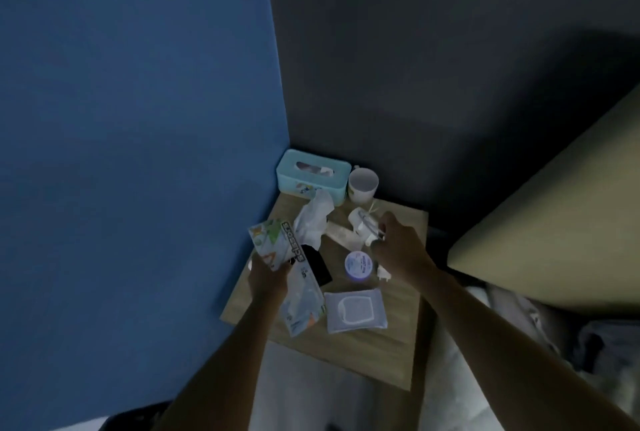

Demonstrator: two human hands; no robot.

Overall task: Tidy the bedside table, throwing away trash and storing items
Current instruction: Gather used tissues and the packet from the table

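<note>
A small wooden bedside table (374,354) stands in a dim corner. My left hand (268,280) grips a printed wrapper (268,241) at the table's left edge, above a scissors package (301,295). My right hand (398,243) is closed on small white items (363,226) near the table's back right. A crumpled tissue (313,219), a round white jar (358,265), a black flat object (317,266) and a wet-wipe pack (356,311) lie on the top.
A teal tissue box (311,177) and a white cup (362,184) stand at the back against the dark wall. A blue wall is on the left. A bed edge (554,240) with bedding lies to the right.
</note>
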